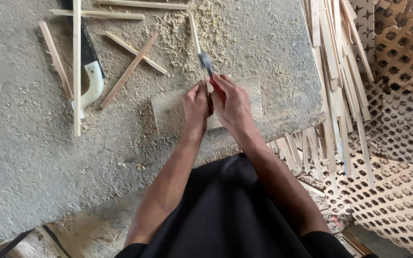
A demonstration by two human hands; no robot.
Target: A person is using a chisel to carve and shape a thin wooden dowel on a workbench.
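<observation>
My right hand (234,102) grips a chisel (206,64) with a red handle; its steel blade points away from me. The blade rests against a thin wooden strip (195,36) that runs away across the dusty workbench (25,143). My left hand (196,106) is closed on the near end of that strip, right beside my right hand. Both hands sit over a flat wooden block (168,112) on the bench. Pale shavings (178,40) lie around the strip's far part.
A handsaw with a white handle (92,81) lies at the upper left among several loose wooden strips (129,70). A bundle of long strips (340,71) leans off the bench's right edge. Wooden lattice panels (402,143) fill the right side.
</observation>
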